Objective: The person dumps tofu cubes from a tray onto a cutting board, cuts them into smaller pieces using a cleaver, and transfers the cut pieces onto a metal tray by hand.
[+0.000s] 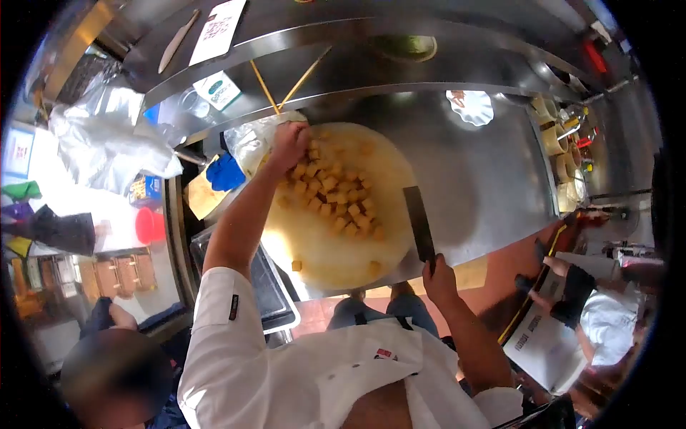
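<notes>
Cleaver [419,222] in R fingers [431,267], cubes [329,184] nr L fingers [303,134], on rnd board [391,168]

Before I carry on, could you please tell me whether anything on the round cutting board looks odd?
Only mildly: the left stray cube and right stray cube sit toward the near edge of the round cutting board, well apart from the heap of yellowish food cubes. Nothing else there stands out.

1. Our left arm [243,222] reached far forward; we couldn't make out the left hand's [291,143] fingertips.
2. We held our right forearm [477,343] angled inward, right hand [441,282] closed.
</notes>
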Tool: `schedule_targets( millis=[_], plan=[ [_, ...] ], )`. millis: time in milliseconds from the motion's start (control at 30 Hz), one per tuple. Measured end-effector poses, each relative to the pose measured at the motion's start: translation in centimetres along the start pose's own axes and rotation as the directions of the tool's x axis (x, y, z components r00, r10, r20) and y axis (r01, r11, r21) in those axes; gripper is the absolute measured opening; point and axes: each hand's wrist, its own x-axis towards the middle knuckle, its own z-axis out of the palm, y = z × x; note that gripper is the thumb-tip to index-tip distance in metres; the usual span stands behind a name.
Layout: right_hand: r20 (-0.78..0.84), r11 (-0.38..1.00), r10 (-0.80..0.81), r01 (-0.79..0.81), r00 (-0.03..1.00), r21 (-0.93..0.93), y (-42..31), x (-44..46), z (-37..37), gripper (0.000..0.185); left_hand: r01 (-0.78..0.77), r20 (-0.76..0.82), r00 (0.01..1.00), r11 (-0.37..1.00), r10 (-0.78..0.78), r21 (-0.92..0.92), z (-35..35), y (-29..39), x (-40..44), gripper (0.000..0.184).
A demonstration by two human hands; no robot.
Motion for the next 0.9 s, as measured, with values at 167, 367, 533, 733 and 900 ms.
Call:
schedule_targets(
  millis=[167,367,533,733,900],
  plan=[
    [0.005,0.999,-0.021,0.020,1.000,0.042,0.5,0.3,0.3,0.028,0.208,0.364,0.925,0.943,-0.105,-0.258,-0.3,6.7,-2.1,0.033],
    [0.015,0.999,-0.025,0.025,1.000,0.048,-0.1,0.5,-0.3,0.028,0.119,0.252,0.961,0.993,-0.113,-0.006,-4.6,8.1,-6.9,0.042],
    [0.028,0.997,-0.005,0.002,1.000,0.083,-0.5,0.4,-0.5,0.026,0.019,-0.155,0.988,0.997,-0.007,0.073,-6.0,4.1,-15.0,0.043],
    [0.006,0.997,-0.047,0.047,0.999,0.061,0.1,0.4,-0.1,0.025,-0.019,-0.320,0.944,0.983,0.077,0.181,-3.1,2.9,-14.1,0.049],
    [-0.026,0.994,-0.005,0.008,1.000,0.105,-1.1,0.2,-0.6,0.025,-0.003,-0.263,0.965,0.998,0.018,0.059,-3.1,4.0,-11.4,0.042]
  ],
)
